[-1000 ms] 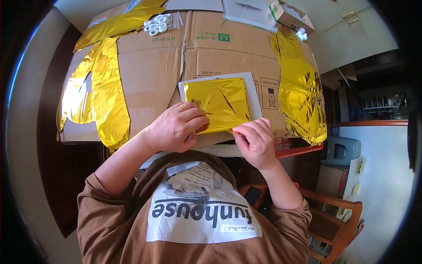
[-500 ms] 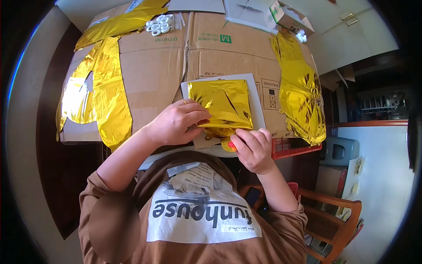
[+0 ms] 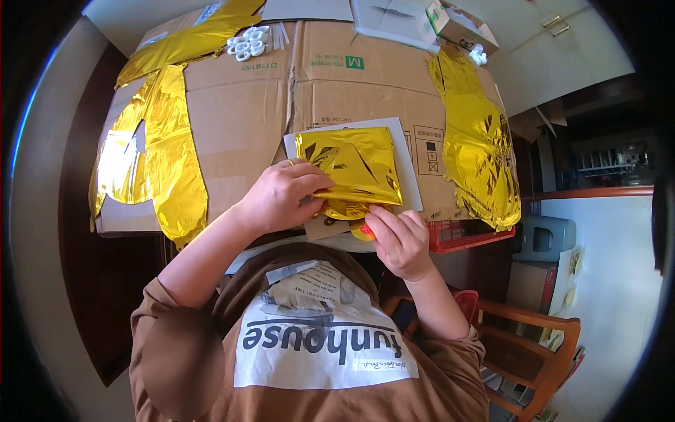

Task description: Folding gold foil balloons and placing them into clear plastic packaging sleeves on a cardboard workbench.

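Observation:
A gold foil balloon [image 3: 351,165], folded into a rough square, lies on a white board [image 3: 409,169] at the near edge of the cardboard. My left hand [image 3: 285,195] is closed on its lower left edge, thumb beneath and fingers above. At the lower right, my right hand [image 3: 397,238] pinches the near edge of the foil between thumb and fingers. A small red piece [image 3: 366,230] shows beside the right fingertips; its kind I cannot make out. A loose gold flap [image 3: 346,209] hangs between the two hands.
Flat gold foil balloons lie at the left [image 3: 172,155] and right [image 3: 481,151] of the cardboard [image 3: 239,133]. White tape rolls [image 3: 247,43] sit at the far left, an open box [image 3: 462,27] at the far right. A red basket [image 3: 460,235] and wooden chair [image 3: 534,352] stand near my right.
The near flap of the foil shows more between my hands and bulges toward me. Both hands keep their grip, with only a slight shift.

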{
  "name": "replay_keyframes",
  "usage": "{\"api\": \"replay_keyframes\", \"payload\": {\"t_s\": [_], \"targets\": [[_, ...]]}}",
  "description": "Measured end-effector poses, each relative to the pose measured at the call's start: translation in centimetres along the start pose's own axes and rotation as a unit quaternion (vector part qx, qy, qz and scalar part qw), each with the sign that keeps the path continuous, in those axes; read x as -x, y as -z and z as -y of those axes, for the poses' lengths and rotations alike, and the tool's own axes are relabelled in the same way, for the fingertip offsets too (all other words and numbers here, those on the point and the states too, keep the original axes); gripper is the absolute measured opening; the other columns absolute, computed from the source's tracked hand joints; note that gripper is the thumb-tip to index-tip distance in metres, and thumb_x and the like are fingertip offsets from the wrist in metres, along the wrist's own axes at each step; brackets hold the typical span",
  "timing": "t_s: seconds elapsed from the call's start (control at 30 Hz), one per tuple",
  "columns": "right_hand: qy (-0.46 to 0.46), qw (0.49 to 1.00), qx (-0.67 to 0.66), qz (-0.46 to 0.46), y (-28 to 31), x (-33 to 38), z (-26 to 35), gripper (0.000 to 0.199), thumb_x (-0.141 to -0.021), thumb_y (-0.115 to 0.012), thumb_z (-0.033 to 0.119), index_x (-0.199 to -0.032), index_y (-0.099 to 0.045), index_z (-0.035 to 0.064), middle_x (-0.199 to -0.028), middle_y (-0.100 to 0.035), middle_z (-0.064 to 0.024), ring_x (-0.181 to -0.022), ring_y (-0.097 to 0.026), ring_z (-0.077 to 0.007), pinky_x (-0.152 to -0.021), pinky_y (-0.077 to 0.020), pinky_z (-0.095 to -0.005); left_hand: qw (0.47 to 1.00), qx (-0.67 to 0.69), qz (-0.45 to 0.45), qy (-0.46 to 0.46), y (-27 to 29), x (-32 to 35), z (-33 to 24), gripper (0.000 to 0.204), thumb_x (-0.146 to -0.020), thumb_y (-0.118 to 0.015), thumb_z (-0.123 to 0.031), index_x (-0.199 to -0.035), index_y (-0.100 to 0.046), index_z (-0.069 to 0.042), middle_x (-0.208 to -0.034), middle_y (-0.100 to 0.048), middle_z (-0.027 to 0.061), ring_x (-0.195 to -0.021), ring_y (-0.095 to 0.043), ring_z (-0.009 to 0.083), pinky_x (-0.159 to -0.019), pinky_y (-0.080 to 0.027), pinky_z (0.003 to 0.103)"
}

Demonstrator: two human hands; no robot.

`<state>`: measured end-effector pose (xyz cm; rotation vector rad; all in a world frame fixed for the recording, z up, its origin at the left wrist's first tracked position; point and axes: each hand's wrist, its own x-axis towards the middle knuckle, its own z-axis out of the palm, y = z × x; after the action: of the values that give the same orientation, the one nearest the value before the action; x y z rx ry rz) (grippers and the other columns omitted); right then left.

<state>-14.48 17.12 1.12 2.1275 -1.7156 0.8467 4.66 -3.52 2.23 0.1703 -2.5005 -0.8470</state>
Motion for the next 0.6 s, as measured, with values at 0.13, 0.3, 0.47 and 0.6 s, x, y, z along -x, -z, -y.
{"api": "replay_keyframes", "payload": {"t_s": [0.13,0.3,0.47,0.6], "targets": [[-0.040,0.999,-0.015,-0.029,0.0,-1.1,0.1,0.033,-0.079,-0.075,0.003,-0.111,-0.068,0.0044,-0.105,-0.072,-0.0078,-0.075,-0.066,-0.0199,-0.065,-0.0465,-0.0338,0.994,0.052,-0.018,0.092,-0.2,0.1,-0.1,0.019,-0.084,-0.072,-0.003,-0.104,-0.072,-0.003,-0.099,-0.073,0.0138,-0.092,-0.072,0.0307,-0.083,-0.057,0.038],[-0.092,0.995,-0.023,0.004,0.4,-5.0,-1.4,0.026,-0.082,-0.074,0.006,-0.107,-0.069,0.0084,-0.090,-0.072,-0.0059,-0.072,-0.067,-0.0250,-0.066,-0.0506,-0.0380,0.961,0.157,-0.067,0.216,0.4,-0.4,0.1,0.013,-0.095,-0.069,-0.005,-0.108,-0.070,-0.001,-0.097,-0.073,0.0069,-0.090,-0.068,0.0140,-0.082,-0.054,0.029],[-0.119,0.988,0.009,0.094,-1.5,-7.5,-3.3,0.012,-0.085,-0.074,0.011,-0.095,-0.069,0.0082,-0.083,-0.069,-0.0079,-0.074,-0.067,-0.0311,-0.068,-0.0532,-0.0419,0.902,0.310,-0.087,0.287,0.3,-0.8,0.1,0.016,-0.101,-0.066,-0.006,-0.115,-0.068,0.002,-0.099,-0.070,-0.0013,-0.092,-0.059,0.0040,-0.085,-0.052,0.024],[-0.082,0.992,0.077,0.055,-3.5,-8.3,-3.4,0.010,-0.084,-0.074,0.012,-0.087,-0.066,0.0070,-0.079,-0.063,-0.0087,-0.072,-0.065,-0.0314,-0.067,-0.0523,-0.0437,0.879,0.376,-0.113,0.270,0.4,-1.2,0.6,0.018,-0.101,-0.065,-0.006,-0.116,-0.068,0.004,-0.100,-0.071,0.0003,-0.092,-0.060,0.0045,-0.085,-0.052,0.023]]}}
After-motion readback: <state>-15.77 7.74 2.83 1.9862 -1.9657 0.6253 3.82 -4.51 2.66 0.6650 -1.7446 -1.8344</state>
